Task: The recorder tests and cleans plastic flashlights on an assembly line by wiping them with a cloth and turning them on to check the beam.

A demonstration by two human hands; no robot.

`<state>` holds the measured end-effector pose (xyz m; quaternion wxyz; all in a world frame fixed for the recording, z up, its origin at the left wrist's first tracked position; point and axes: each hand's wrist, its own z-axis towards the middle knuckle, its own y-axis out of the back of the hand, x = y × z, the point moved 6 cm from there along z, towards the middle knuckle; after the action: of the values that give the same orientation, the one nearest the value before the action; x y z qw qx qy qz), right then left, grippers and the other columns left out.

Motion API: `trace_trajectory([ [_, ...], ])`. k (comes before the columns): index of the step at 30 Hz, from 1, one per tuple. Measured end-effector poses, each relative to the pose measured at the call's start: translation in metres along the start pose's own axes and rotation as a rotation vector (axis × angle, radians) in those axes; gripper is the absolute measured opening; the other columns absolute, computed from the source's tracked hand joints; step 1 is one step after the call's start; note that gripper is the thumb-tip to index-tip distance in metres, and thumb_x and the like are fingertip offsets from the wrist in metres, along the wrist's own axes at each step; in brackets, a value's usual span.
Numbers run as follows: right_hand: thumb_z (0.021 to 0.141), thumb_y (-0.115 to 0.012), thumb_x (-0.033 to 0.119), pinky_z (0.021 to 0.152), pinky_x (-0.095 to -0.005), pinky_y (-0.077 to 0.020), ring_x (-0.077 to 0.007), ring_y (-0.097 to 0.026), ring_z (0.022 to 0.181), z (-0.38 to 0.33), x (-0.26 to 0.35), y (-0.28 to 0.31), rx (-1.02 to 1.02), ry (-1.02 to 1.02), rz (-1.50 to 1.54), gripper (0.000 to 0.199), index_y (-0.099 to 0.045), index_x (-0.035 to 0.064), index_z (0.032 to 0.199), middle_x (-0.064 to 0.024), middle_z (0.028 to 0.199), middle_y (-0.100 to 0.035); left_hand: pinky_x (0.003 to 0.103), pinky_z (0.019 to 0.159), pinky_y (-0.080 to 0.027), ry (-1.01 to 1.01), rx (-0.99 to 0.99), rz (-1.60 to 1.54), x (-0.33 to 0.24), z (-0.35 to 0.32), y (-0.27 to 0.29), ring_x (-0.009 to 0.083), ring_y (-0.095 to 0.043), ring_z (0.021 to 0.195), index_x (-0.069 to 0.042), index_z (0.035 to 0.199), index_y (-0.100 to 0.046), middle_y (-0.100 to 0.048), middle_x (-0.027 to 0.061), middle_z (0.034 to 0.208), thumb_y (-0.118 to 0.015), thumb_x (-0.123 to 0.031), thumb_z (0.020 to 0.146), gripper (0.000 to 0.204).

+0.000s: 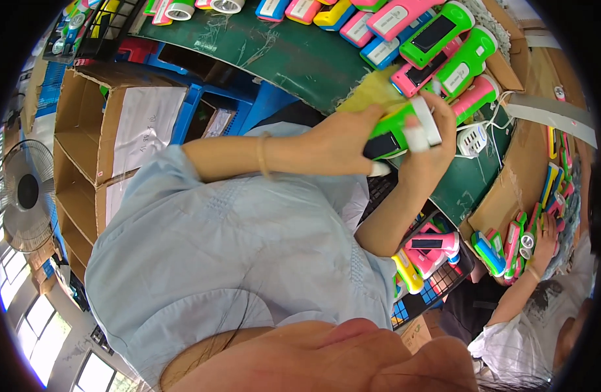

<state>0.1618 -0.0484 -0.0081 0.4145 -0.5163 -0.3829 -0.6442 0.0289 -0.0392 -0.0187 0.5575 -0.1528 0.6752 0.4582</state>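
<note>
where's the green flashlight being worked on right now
In the head view, right of centre, the green flashlight is held between the left hand and the right hand, at the green table's edge, just below the row of pink and green flashlights.

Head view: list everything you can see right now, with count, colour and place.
Green torch: one, green and black, held in both hands at centre right.
Loose torches: many, pink, green, blue, yellow, piled on the table's upper part.
Table: one, dark green top, upper middle.
White charger block: one, white, right of the hands.
Cardboard boxes: several, brown, open, at left.
Fan: one, grey, far left.
Crate of torches: one, mixed colours, below the hands.
Co-worker's hand: one, at right, on more torches.
Left hand: grips the torch body.
Right hand: taped fingers, on the torch head.
</note>
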Motion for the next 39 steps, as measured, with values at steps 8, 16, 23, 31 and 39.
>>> trace_trajectory([
  [8,0.073,-0.069,0.006,0.062,-0.0247,-0.0416,-0.0111,-0.049,0.07,-0.033,-0.039,-0.031,-0.322,0.02,-0.077,0.019,-0.056,0.0012,0.086,-0.0051,0.079,-0.055,0.036,0.065,-0.048,0.332,0.062,-0.141,0.073,-0.052,-0.025,0.0315,-0.062,0.072,0.004,0.098,-0.054,-0.061,0.0212,0.08,-0.073,-0.023,0.063,0.048],
  [16,0.07,-0.071,0.012,0.051,-0.0286,-0.0427,-0.0218,-0.052,0.068,-0.048,-0.027,-0.044,-0.346,0.43,-0.293,0.018,-0.061,0.0007,0.08,-0.012,0.077,-0.056,0.037,0.066,-0.049,0.237,-0.085,-0.194,0.098,-0.049,-0.035,0.0366,-0.061,0.077,0.002,0.101,-0.054,-0.06,0.0237,0.082,-0.075,-0.019,0.059,0.051],
  [23,0.092,-0.045,0.032,0.051,-0.0194,-0.0281,-0.004,-0.037,0.063,-0.006,-0.045,-0.013,-0.199,-0.154,0.463,0.042,-0.058,-0.0067,0.102,0.0011,0.074,-0.044,0.033,0.046,-0.045,0.352,0.66,-1.605,0.027,-0.042,-0.012,0.0167,-0.051,0.047,-0.003,0.096,-0.047,-0.05,0.0058,0.065,-0.06,-0.024,0.081,0.029],
  [31,0.085,-0.054,0.042,0.06,-0.0244,-0.0445,-0.0154,-0.055,0.073,-0.036,-0.04,-0.03,0.173,-0.434,0.441,0.047,-0.053,-0.0001,0.106,-0.0102,0.095,-0.059,0.038,0.057,-0.054,0.463,0.775,-1.403,0.014,-0.022,-0.025,0.0314,-0.064,0.064,0.002,0.105,-0.049,-0.059,0.0206,0.085,-0.04,-0.059,0.085,0.065],
  [39,0.087,-0.053,0.022,0.083,-0.0363,-0.0453,-0.0312,-0.054,0.094,0.058,-0.098,0.331,-0.358,0.075,0.587,0.043,-0.044,-0.009,0.116,-0.0204,0.109,-0.055,0.028,0.068,-0.05,0.067,0.008,-0.402,0.036,0.086,0.175,0.0187,-0.062,0.08,0.005,0.11,-0.05,-0.061,0.0122,0.087,-0.055,-0.02,0.084,0.036],
])
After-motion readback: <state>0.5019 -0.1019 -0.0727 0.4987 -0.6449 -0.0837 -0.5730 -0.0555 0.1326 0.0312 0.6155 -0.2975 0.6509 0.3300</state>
